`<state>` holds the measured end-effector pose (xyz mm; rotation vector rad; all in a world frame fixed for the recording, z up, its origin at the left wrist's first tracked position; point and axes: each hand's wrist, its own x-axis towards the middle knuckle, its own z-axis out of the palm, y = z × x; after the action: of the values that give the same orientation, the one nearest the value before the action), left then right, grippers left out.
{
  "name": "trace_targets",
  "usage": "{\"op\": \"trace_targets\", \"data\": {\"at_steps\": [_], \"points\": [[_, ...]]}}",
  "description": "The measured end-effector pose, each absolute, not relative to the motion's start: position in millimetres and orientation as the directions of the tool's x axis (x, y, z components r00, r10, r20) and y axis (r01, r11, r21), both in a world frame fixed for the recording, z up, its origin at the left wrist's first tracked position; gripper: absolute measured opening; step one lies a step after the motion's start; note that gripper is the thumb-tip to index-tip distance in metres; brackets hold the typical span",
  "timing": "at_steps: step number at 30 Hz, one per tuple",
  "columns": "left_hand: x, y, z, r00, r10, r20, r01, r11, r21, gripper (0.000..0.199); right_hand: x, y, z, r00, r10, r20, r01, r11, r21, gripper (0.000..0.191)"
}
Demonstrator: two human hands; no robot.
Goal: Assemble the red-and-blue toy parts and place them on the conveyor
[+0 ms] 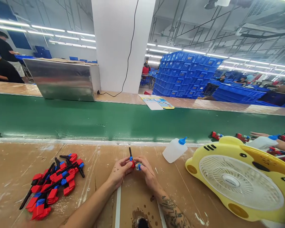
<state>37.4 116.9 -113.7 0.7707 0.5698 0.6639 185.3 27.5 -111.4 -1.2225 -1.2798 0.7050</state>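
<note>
— Red and blue toy piece (132, 161), is it; where?

— Pinched between both hands over the cardboard bench (104, 158); left hand (120, 169) grips the red end, right hand (144, 169) closes alongside; its black stem stands upright, toward the green belt (109, 120).

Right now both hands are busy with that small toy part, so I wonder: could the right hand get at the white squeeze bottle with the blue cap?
Probably yes. The bottle lies just beyond the right hand on bare cardboard, with nothing between them; the hand would first have to let go of the toy part.
</note>
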Motion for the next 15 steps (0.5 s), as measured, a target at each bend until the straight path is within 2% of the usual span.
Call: {"op": "trace_targets", "data": {"at_steps": [6,7,9,12,15], "points": [[38.0,119.2,-114.3,0.587,0.787,-0.189,-0.393,0.481,0.784,0.055,181.0,32.0,-125.4,0.372,0.893,0.253,0.038,0.258,-0.965,0.049],[38.8,118.0,-113.8,0.584,0.793,-0.174,-0.401,0.468,0.788,0.054,178.6,32.4,-125.7,0.383,0.882,0.274,0.075,0.265,-0.961,0.049],[41.2,113.7,-112.2,0.585,0.800,-0.134,-0.419,0.440,0.794,0.053,172.9,32.0,-125.0,0.374,0.851,0.369,0.263,0.284,-0.922,0.048],[45.2,105.9,-109.7,0.572,0.817,-0.078,-0.458,0.397,0.795,0.054,162.5,30.2,-122.5,0.276,0.798,0.536,0.598,0.295,-0.746,0.053],[45.8,102.4,-109.4,0.557,0.826,-0.083,-0.483,0.404,0.777,0.048,155.4,29.5,-120.5,0.176,0.771,0.612,0.738,0.308,-0.600,0.057]]}}
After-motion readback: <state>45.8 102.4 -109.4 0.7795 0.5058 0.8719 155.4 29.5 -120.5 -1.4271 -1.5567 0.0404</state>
